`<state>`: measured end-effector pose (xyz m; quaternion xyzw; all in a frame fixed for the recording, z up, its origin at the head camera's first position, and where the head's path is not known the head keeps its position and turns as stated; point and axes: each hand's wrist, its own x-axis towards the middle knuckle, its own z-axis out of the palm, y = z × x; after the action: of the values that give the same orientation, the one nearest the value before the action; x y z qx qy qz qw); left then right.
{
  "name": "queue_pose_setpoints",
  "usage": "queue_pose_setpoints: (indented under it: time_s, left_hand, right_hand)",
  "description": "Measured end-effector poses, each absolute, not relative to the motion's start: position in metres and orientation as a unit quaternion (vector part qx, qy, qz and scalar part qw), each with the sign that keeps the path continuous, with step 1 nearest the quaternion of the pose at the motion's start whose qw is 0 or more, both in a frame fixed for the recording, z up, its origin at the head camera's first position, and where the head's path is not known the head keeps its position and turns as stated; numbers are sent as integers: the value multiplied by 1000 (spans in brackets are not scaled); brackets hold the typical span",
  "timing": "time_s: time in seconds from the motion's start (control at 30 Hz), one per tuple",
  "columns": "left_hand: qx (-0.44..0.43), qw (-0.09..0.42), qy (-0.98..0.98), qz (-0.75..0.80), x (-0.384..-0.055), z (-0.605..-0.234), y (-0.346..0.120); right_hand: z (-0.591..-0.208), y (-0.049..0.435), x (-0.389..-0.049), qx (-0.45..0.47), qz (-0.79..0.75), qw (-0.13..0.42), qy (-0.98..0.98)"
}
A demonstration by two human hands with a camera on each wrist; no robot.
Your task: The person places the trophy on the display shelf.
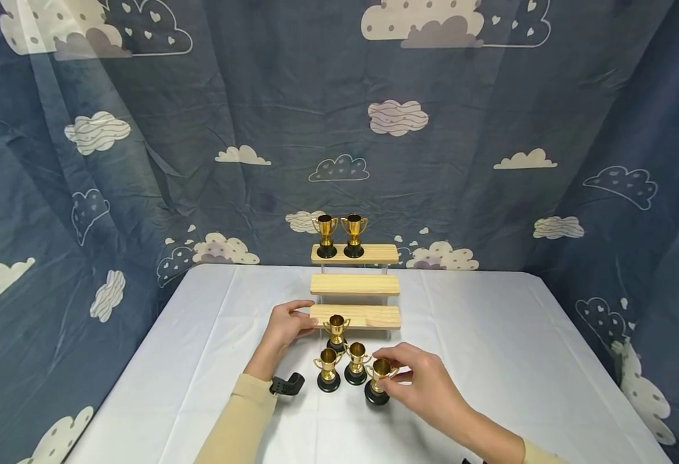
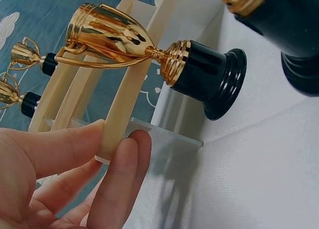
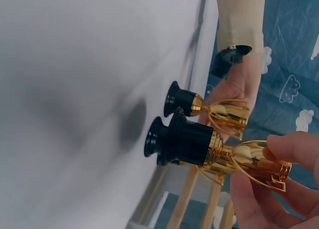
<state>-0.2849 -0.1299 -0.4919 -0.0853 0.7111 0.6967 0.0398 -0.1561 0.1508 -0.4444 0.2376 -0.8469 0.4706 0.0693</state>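
Observation:
My right hand (image 1: 423, 380) pinches a small gold trophy cup (image 1: 382, 368) with a black base by its bowl. In the right wrist view, that trophy's base (image 3: 187, 141) appears slightly off the cloth. With thumb and fingers, my left hand (image 1: 284, 327) grips the left end of the lowest wooden shelf plank (image 1: 368, 316); the left wrist view shows the plank end (image 2: 117, 124) between them. Three similar trophies stand on the table before the stand: one trophy (image 1: 336, 325) nearest the plank, another trophy (image 1: 357, 354), and a third trophy (image 1: 328, 364).
Two more trophies, a left one (image 1: 326, 229) and a right one (image 1: 353, 229), stand on the top plank (image 1: 381, 252). The middle plank (image 1: 355, 284) lies between. A white cloth (image 1: 478, 335) covers the table, and a blue cloud-patterned curtain (image 1: 293, 109) hangs behind.

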Motion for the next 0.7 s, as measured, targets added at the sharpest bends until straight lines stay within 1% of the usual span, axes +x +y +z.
queue_pose_setpoints:
  time_s: [0.1,0.5,0.7]
  left_hand:
    - [-82,40,711,697,-285,-493,-130]
    - [-76,42,693,715,-281,-494,-133]
    - [-79,44,686,722,-283,-498,-134]
  right_hand:
    - [-439,153,-157,235,467,70,-849]
    - [-419,165,-167,248,445,102,-855]
    - [-411,167,-170,240,437,105,-861]
